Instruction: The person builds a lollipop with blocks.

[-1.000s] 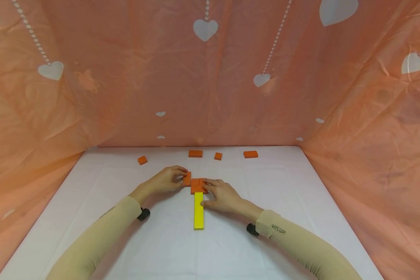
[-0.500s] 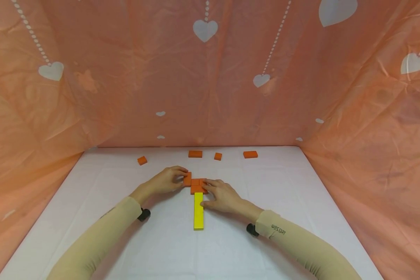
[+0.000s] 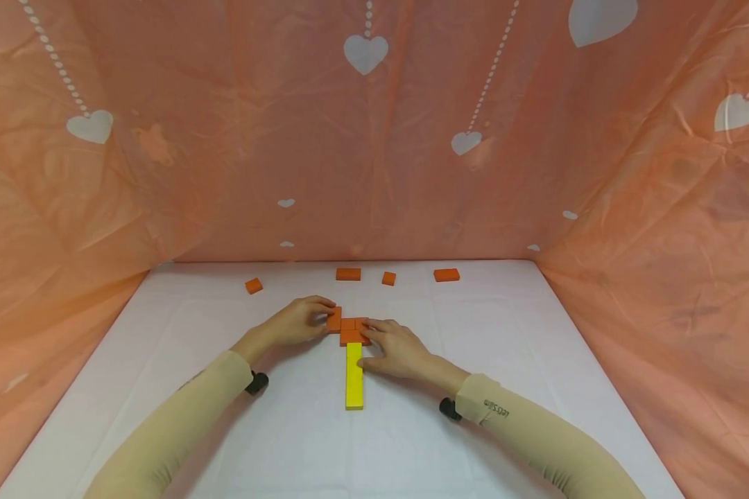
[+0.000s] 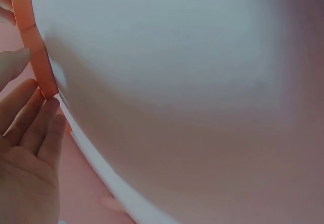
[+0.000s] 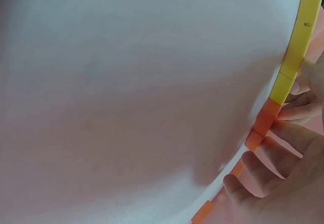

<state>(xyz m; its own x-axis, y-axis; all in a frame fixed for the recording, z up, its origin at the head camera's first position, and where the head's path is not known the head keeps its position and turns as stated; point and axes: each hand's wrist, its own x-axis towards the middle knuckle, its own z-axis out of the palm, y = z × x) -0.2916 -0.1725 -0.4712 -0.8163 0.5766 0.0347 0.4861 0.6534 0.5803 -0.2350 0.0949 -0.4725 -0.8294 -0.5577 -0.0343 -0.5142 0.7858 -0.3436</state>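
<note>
My left hand pinches a flat orange block, thumb at its near side and fingertips at its far end. That block stands right at the left side of a cluster of orange blocks, set a little farther back. A long yellow strip runs from the cluster toward me; in the right wrist view a seam crosses the yellow strip. My right hand rests along the right side, fingers extended onto the orange cluster and thumb touching the yellow strip. Its fingertips hide the cluster's right edge.
Along the back of the white table lie two small orange blocks and two longer orange blocks, spaced apart. Peach cloth with white hearts encloses the table's back and sides.
</note>
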